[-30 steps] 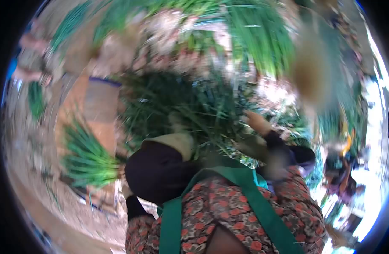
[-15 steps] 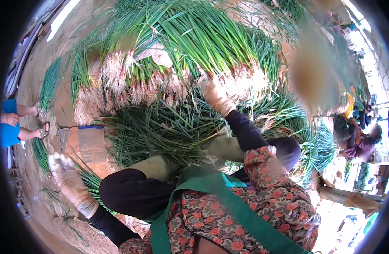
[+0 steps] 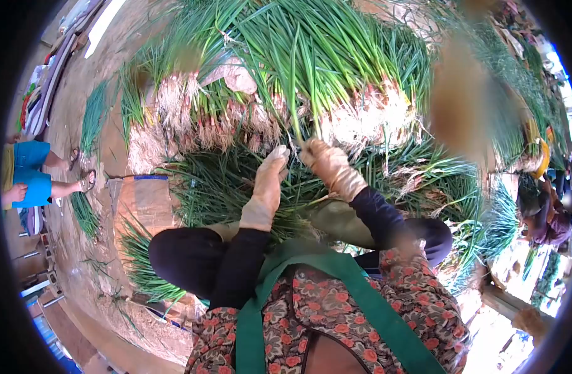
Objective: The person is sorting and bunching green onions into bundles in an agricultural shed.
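A wide heap of green onions (image 3: 336,68) lies in front of me, its pale roots toward me. My right hand (image 3: 329,165), in a thin pale glove, is closed round the lower ends of a few green onion stalks (image 3: 295,81) at the heap's root edge. Just left of it, my left hand (image 3: 268,184), also gloved, is raised with its fingertips close to the stalks. Its fingers are pressed together, and whether they grip anything is too small to tell. Loose green leaves (image 3: 217,187) lie beneath both hands, over my lap.
At the left stands a person in blue shorts (image 3: 32,181), near small green onion bunches (image 3: 94,118). A brown board (image 3: 143,202) lies left of my knees, with another bunch (image 3: 143,262) beside it. More bunches and another person (image 3: 544,215) are at the right.
My left hand has swung from the far left to beside my right hand, and its fingers have come together. My right hand now has stalks drawn up at the root edge.
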A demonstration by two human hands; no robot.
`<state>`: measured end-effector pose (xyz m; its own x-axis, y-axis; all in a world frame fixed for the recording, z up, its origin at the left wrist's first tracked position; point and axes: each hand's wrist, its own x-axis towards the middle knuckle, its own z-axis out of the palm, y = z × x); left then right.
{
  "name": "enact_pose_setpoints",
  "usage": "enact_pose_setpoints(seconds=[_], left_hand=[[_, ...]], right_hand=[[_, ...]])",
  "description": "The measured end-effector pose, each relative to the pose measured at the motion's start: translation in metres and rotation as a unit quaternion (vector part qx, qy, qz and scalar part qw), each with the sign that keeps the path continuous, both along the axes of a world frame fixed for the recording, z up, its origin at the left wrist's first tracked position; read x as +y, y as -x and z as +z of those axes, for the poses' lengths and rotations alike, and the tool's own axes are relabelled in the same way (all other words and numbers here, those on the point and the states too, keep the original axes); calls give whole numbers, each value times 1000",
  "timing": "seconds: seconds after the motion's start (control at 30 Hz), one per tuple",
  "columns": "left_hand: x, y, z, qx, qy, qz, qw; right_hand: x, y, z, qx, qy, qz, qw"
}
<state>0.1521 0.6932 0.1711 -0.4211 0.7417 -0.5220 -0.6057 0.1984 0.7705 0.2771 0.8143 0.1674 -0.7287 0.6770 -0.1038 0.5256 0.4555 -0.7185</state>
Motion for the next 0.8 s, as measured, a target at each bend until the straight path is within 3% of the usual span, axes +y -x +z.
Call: enact_pose_setpoints(seconds=[0.1, 0.13, 0.2, 0.27, 0.3, 0.33, 0.37, 0.43, 0.47, 0.5, 0.57, 0.67, 0.7, 0.73, 0.77, 0.8], left_hand=[[11, -4, -32, 3, 59, -61, 996], [12, -3, -37, 0, 69, -94, 993], [5, -4, -42, -79, 31, -5, 996], [6, -7, -16, -180, 25, 61, 981], [2, -2, -21, -237, -2, 27, 971], [-4, 5, -29, -293, -30, -7, 956], [-9, 9, -37, -348, -57, -40, 935], [-17, 2, -32, -345, -35, -30, 937], [-22, 2, -36, -344, -42, -37, 937], [-27, 1, -39, -342, -50, -44, 937], [-32, 1, -33, -337, -26, -18, 941], [-43, 1, -23, -279, 15, -37, 959], [-45, -4, -15, -296, 5, -50, 954], [-46, -7, -8, -311, -4, -66, 948], [-45, -7, -5, -324, -16, -82, 942], [-45, -7, -6, -309, -9, -65, 949]], right_hand=[[-30, -9, 11, 41, 34, 107, 993], [-31, -13, -4, 47, -36, 172, 983], [-18, -24, -9, -33, 1, 146, 989], [7, -27, -11, -146, 63, 89, 983], [15, -29, -29, -80, 73, 32, 994], [15, -20, -25, 13, 237, -6, 972], [9, -6, -22, 105, 391, -45, 913], [-5, 22, -33, 115, 511, -68, 849], [-10, 34, -41, 132, 539, -22, 832], [-20, 44, -75, 172, 552, -62, 814], [-41, 56, -89, 209, 450, -91, 864], [-62, 50, -150, 136, 216, -56, 965], [-61, 43, -152, 20, 99, 92, 991], [-58, 33, -151, -94, -22, 234, 967], [-51, 23, -149, -203, -143, 366, 897], [-49, 6, -112, -194, 147, 287, 927]])
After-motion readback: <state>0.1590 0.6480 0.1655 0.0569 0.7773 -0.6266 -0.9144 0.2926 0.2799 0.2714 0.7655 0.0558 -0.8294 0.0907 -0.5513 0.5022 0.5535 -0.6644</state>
